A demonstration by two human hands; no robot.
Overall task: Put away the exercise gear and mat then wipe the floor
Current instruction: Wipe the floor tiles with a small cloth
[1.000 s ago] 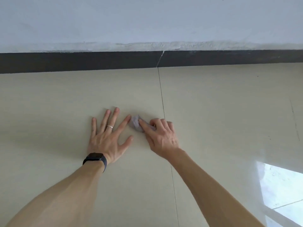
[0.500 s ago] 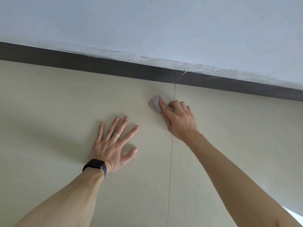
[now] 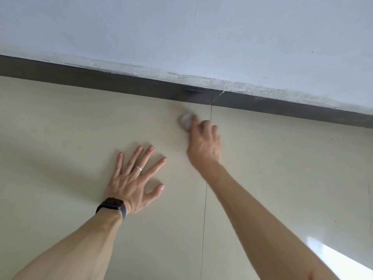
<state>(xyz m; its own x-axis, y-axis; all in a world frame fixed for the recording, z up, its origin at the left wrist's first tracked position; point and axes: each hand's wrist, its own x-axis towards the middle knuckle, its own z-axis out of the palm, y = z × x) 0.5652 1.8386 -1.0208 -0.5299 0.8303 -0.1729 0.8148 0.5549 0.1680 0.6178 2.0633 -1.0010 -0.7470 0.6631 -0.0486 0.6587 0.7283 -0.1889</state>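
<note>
Floor (image 3: pixel 60 138): smooth beige tile, semi-glossy, with a bright reflection at near right. Skirting (image 3: pixel 121 83): dark and matt; wall (image 3: pixel 181 37): painted, matt, its lower edge rough. Wad (image 3: pixel 186 119): soft grey cloth or paper, blurred.

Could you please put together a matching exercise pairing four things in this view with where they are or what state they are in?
Things:
1. left hand
2. right hand
3. skirting board
4. smartwatch

Descriptions:
A. dark strip where the wall meets the floor tiles
B. holds a small grey wad close to the wall
C. black, strapped on
D. lies flat, fingers spread

Pairs: 1-D; 2-B; 3-A; 4-C
</note>
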